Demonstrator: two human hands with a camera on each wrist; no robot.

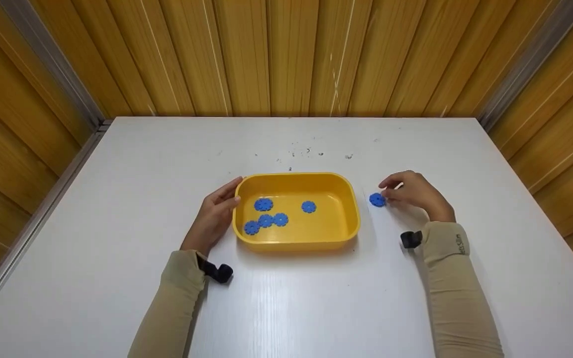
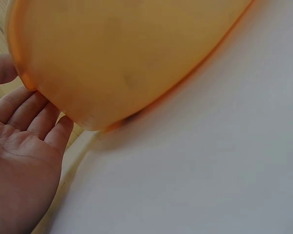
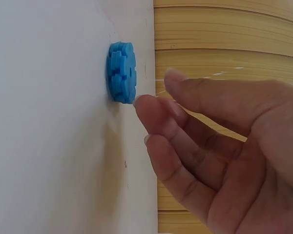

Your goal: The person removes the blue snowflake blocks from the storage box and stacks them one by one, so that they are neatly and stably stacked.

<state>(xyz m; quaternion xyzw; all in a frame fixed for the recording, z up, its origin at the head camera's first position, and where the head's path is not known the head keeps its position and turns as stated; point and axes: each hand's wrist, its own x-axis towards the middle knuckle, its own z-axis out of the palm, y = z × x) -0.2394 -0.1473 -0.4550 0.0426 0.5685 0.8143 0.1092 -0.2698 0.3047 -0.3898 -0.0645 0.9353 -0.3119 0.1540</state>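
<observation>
A yellow plastic tray [image 1: 296, 237] lies at the middle of the table. My left hand [image 1: 213, 215] holds its left end, with the thumb tip over the rim and the fingers along the outer wall; the left wrist view shows the palm and that wall from below. To the right of the tray, a small stack of blue notched discs [image 3: 122, 73] rests on the table. My right hand [image 1: 414, 193] is beside that stack, thumb and fingers loosely bent and parted, fingertips right at its edge and nothing gripped.
Inside the tray lie several blue notched discs: a lone disc [image 1: 309, 207] right of centre and the others toward the left end. The white table [image 1: 306, 308] ends at a yellow slatted wall [image 1: 286, 59] at the back. Small dark marks dot the tabletop behind the tray.
</observation>
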